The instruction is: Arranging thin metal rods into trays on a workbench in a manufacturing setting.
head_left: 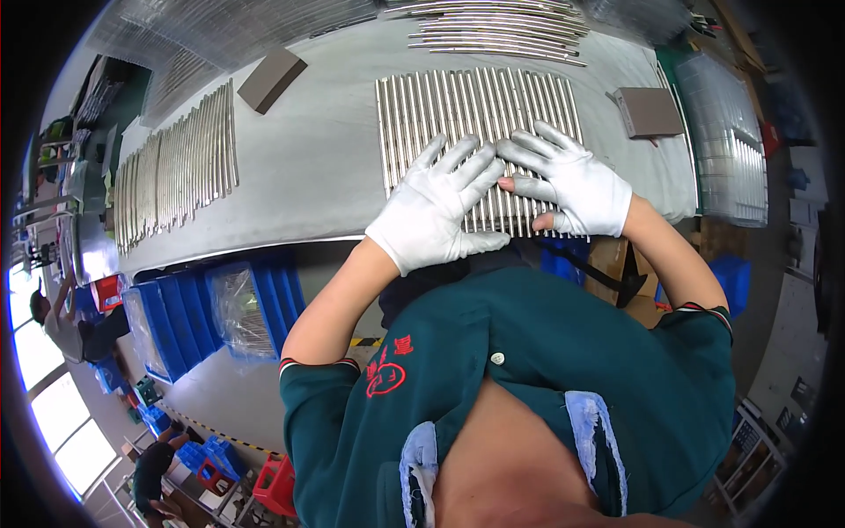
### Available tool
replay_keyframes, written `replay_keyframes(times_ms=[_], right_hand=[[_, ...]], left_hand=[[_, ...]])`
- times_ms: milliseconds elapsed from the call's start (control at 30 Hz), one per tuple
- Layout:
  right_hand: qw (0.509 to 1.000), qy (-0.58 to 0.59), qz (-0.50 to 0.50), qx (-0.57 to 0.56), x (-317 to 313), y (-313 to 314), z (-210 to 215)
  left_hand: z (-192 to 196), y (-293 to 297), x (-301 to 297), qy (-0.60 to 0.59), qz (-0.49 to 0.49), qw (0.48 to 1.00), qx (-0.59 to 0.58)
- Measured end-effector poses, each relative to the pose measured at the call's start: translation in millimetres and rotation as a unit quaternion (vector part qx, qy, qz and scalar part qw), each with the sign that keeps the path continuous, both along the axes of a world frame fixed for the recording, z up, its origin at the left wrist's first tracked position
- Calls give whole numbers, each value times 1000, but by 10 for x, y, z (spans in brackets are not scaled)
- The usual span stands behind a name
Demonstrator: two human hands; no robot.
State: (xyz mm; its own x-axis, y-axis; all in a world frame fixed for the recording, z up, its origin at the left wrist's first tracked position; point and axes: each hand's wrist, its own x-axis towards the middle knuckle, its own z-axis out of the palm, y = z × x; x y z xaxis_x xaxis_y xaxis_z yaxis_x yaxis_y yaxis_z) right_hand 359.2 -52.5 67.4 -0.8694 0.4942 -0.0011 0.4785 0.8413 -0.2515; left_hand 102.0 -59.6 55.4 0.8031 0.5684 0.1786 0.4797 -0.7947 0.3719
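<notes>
Side by side on the grey table lies a row of shiny metal rods (475, 101), pointing away from me. My left hand (437, 204), in a white glove with greyed fingertips, rests flat on the left and middle rods with its fingers spread. My right hand (570, 183) lies on the right part of the same row, fingers apart; its glove leaves the thumb tip and another fingertip bare. The two hands nearly meet at their fingertips. Neither hand grips anything. Under my palms the near part of the rods is hidden.
More rods (180, 163) lie at the table's left, and another pile (502, 26) at the far side. Two brown blocks (273, 79) (650, 113) flank the row. Clear plastic trays (723, 132) stack at the right. Blue crates (176, 321) stand below the table edge; other people work at left.
</notes>
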Motion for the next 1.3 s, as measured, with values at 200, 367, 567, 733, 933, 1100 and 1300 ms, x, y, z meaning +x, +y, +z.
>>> replay_keyframes(times_ms=[200,367,567,733,933,1100,1300], right_hand=[[1000,6,13,3,-252,34,-13],[999,24,34,4,-534,83,-108],[998,38,41,22,-585,91,-113],[999,16,34,9,-330,-35,-79],[1000,-11,24,1,-65,-214,-22],[1000,-8,23,-2,-79,-244,-20],[998,16,53,-25,-313,-158,-124]], left_hand=[[18,-23,-232,16,25,1000,1],[21,-52,-499,39,47,998,22],[5,-62,-558,35,53,997,40],[19,-130,-310,20,34,999,26],[29,-199,-100,1,-13,1000,-21],[51,-201,-119,6,-17,1000,-17],[65,-229,-367,44,1,999,-16]])
